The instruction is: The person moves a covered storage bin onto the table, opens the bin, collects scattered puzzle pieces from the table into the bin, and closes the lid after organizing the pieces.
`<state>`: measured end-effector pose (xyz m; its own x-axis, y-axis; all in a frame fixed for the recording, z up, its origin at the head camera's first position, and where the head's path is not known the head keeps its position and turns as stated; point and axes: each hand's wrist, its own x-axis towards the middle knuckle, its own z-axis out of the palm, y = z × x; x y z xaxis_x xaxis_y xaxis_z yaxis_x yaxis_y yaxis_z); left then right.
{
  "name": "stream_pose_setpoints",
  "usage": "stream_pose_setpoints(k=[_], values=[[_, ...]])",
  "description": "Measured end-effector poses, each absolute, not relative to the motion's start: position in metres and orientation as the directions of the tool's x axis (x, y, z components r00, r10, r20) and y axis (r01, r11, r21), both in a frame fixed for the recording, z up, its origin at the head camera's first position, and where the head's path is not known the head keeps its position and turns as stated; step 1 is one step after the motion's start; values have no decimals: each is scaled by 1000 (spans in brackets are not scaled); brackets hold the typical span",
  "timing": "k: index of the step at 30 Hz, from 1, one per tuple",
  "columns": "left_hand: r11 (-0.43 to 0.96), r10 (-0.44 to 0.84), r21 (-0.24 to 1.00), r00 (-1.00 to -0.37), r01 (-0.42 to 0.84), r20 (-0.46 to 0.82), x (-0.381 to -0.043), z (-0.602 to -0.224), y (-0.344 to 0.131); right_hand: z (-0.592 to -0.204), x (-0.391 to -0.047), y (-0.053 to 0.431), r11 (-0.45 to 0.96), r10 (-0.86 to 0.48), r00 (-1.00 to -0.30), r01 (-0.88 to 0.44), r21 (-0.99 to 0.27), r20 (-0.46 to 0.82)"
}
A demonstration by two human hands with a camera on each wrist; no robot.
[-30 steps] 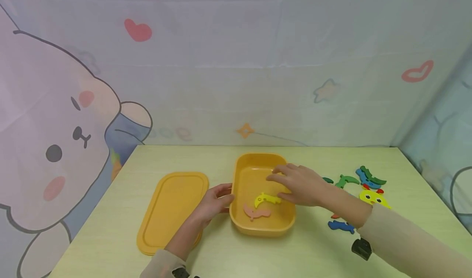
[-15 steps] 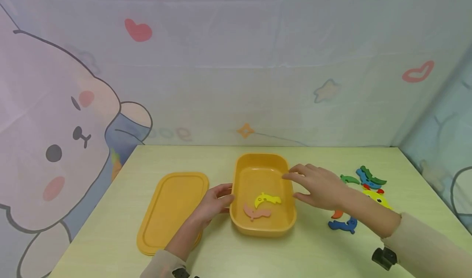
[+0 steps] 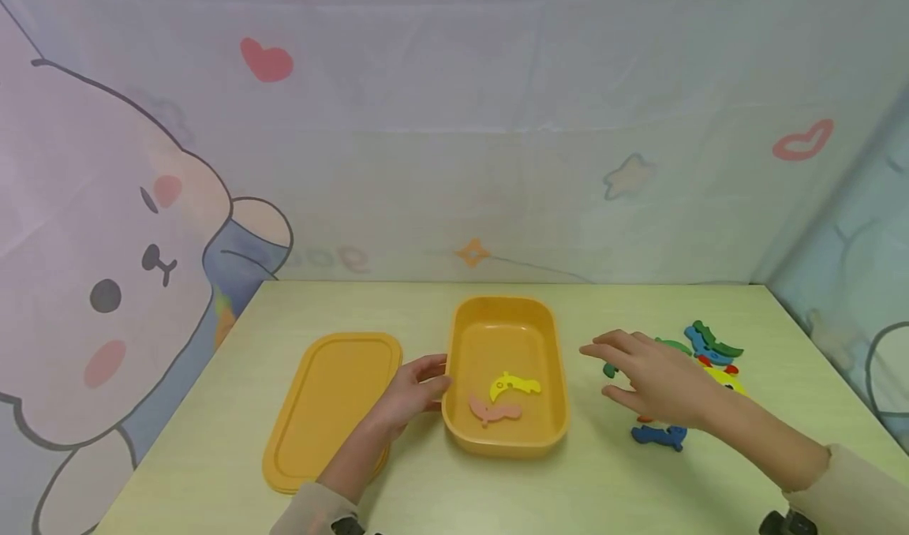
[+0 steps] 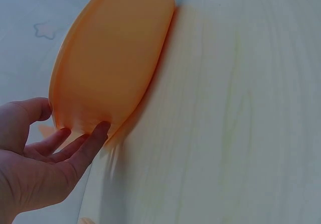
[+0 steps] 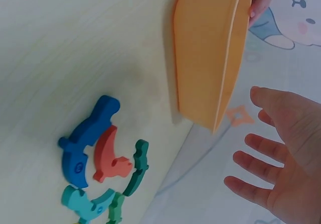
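Observation:
My left hand (image 3: 414, 389) holds the left side of an orange-yellow plastic box (image 3: 561, 353); in the left wrist view its thumb meets the rim and its fingertips lie on the outer wall. Inside the box are a yellow animal-shaped piece (image 3: 525, 383) and a pink one (image 3: 497, 412). My right hand (image 3: 656, 377) hovers right of the box with fingers spread and nothing in them. Below and around it lie more pieces: a dark blue one (image 5: 83, 141), a red one (image 5: 108, 156), a dark green one (image 5: 136, 169) and a teal one (image 5: 88, 204).
A flat orange-yellow lid (image 3: 334, 409) lies left of the box. At the far right a green piece (image 3: 717, 343) overlaps a blue one (image 3: 699, 347), near a partly covered yellow piece (image 3: 731, 379). A cartoon-printed cloth (image 3: 426, 125) hangs behind the table.
My right hand has moved right, from over the box to above the loose pieces. My left hand and the box have stayed in place, and the yellow and pink pieces lie as before.

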<state>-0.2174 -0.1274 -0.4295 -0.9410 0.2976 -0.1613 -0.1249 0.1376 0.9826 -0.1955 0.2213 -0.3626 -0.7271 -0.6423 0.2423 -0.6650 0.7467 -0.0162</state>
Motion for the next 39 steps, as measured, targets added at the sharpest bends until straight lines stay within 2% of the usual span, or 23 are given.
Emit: stream_pose_setpoints(k=[4,13,20,26,39], values=[[136,292,983,-942,-127,-163,-220,-435,-128,-366,-188,231,764,-621,-748,-644,-32,233],[152,282,980,-944,-132,-171,-221,-441,-129,-383,-172,255,763,-614,-749,-644,-55,250],[141,274,981,-946,-136,-171,-220,-438,-129,-401,-167,267,788,-593,-784,-612,-65,183],[129,280,983,-946,-131,-162,-219,-436,-129,-418,-167,272,766,-626,-769,-637,-83,129],[129,277,983,-947,-132,-164,-219,-436,-128,-436,-170,276,792,-599,-796,-605,-82,80]])
